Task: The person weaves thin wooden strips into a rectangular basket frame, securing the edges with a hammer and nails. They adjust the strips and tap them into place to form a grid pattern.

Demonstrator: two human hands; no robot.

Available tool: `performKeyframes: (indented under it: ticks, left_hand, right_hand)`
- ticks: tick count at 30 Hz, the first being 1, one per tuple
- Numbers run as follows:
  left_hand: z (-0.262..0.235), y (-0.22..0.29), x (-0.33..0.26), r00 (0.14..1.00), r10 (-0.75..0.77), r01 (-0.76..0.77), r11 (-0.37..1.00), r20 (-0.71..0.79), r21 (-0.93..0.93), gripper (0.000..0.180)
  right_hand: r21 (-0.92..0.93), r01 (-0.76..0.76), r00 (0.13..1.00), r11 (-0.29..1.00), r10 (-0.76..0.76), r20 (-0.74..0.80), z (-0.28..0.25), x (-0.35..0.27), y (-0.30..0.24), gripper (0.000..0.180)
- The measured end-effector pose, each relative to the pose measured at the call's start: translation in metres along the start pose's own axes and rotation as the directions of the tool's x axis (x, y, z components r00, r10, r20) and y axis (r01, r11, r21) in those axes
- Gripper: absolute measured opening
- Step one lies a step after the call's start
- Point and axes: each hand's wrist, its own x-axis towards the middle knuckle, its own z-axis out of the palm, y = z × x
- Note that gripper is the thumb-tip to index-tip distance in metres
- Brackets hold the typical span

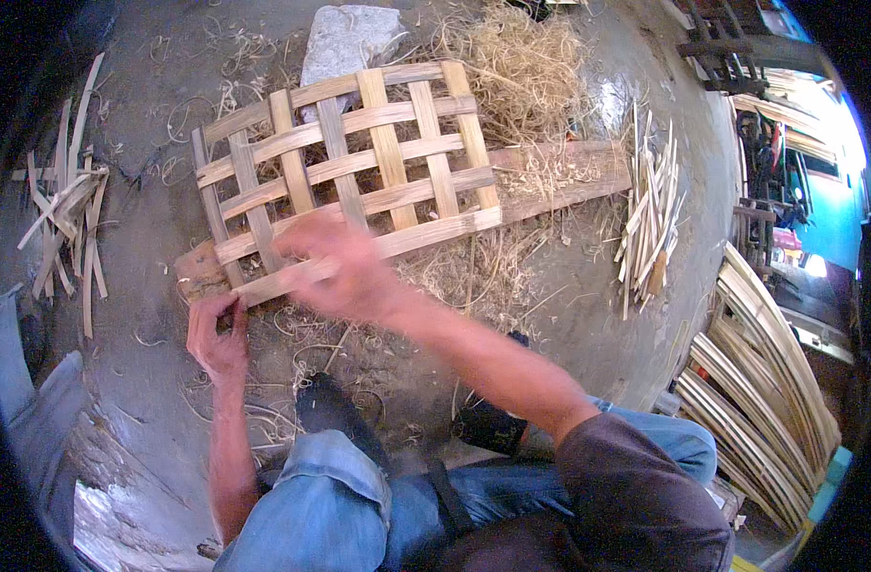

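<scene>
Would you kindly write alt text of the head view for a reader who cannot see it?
A person's left hand and blurred right hand are at the near-left corner of an open woven-strip lattice. Curly shavings and loose pale strips lie around it.

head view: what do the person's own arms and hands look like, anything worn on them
The right arm has a short, dark brownish sleeve ending near the elbow; the forearm below is bare. The left forearm is bare too, with no sleeve in view. The left grip and right grip are ungloved hands, the right one blurred. No watch shows.
</scene>
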Motion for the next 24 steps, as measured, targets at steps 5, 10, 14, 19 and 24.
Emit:
performKeyframes:
  ticks: [5, 10, 14, 19, 24]
  left_hand:
    - [0.005, -0.006, -0.002, 0.995, 0.1, -0.1, 0.995, -0.026, -0.008, 0.018]
    - [0.009, -0.018, -0.005, 0.99, 0.14, -0.141, 0.99, -0.034, -0.03, 0.018]
    - [0.002, -0.019, -0.005, 0.99, 0.14, -0.14, 0.99, -0.018, 0.018, 0.019]
    - [0.003, -0.013, -0.003, 0.991, 0.132, -0.131, 0.991, -0.02, 0.021, 0.019]
    - [-0.007, -0.011, -0.004, 0.987, 0.16, -0.158, 0.986, -0.029, 0.055, 0.019]
  right_hand:
    - [-0.332, -0.359, 0.702, 0.872, 0.018, -0.712, -0.25, 0.004, 0.121, 0.013]
    - [-0.787, -0.558, 0.808, 0.264, 0.39, -0.442, -0.433, -0.02, 0.221, 0.025]
    - [-0.869, -0.45, 0.694, 0.205, 0.693, -0.195, -0.447, -0.008, 0.265, 0.029]
    - [-0.878, -0.468, 0.566, 0.105, 0.798, -0.206, -0.448, -0.001, 0.301, 0.057]
    - [-0.69, -0.627, 0.636, 0.36, 0.748, -0.188, -0.476, 0.022, 0.276, 0.067]
